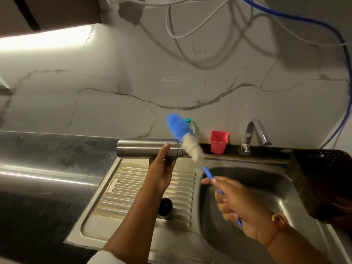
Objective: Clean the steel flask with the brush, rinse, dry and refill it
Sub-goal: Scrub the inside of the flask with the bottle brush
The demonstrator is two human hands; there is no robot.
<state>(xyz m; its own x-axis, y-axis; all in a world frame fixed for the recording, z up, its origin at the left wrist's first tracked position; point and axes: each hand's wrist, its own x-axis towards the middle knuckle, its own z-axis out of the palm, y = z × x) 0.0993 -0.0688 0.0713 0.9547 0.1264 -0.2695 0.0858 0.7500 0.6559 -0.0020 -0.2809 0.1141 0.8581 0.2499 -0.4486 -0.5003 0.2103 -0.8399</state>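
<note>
My left hand point(162, 168) grips the steel flask point(141, 148) and holds it level above the draining board, its open mouth pointing right. My right hand point(236, 204) holds the blue handle of the bottle brush point(182, 138) over the sink basin. The brush's blue and white bristle head is outside the flask, slanting up to the left just past the mouth, and it is blurred. The flask's dark cap point(165, 207) lies on the ribbed draining board below my left forearm.
A steel sink point(247, 180) has its tap point(253, 134) at the back, with no water running. A red cup point(219, 142) and a bottle with a teal cap point(191, 126) stand behind the sink. A dark perforated basket point(322, 180) sits at the right.
</note>
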